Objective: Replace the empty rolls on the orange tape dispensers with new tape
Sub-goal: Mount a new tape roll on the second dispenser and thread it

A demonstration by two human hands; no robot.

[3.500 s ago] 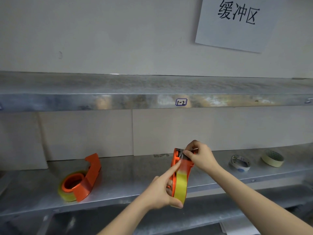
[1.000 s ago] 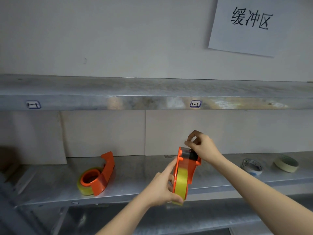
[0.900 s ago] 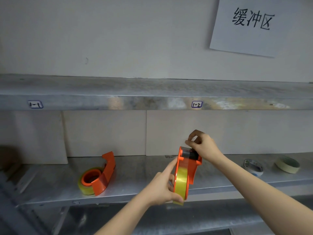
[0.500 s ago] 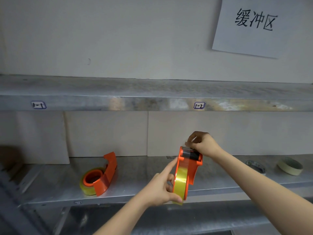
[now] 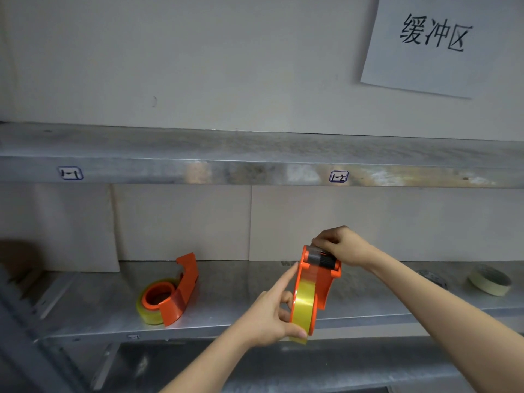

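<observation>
I hold an orange tape dispenser [image 5: 326, 282] upright in front of the lower shelf, with a yellowish roll of tape [image 5: 304, 309] on it. My left hand [image 5: 269, 316] grips the roll and the dispenser's lower side, index finger stretched up along the frame. My right hand [image 5: 341, 245] pinches the tape end at the black roller on the dispenser's top. A second orange tape dispenser [image 5: 173, 292] lies on its side on the shelf to the left, holding a yellowish roll.
The lower metal shelf [image 5: 241, 316] carries a beige tape roll [image 5: 489, 280] at the far right and a darker roll [image 5: 432, 277] partly hidden by my right arm. An upper metal shelf [image 5: 255, 163] overhangs. A paper sign [image 5: 436, 43] hangs on the wall.
My right hand's fingers have come down from a raised pinch onto the top roller of the dispenser. The view has drifted slightly, shifting the shelf contents to the right. My left hand keeps the same grip.
</observation>
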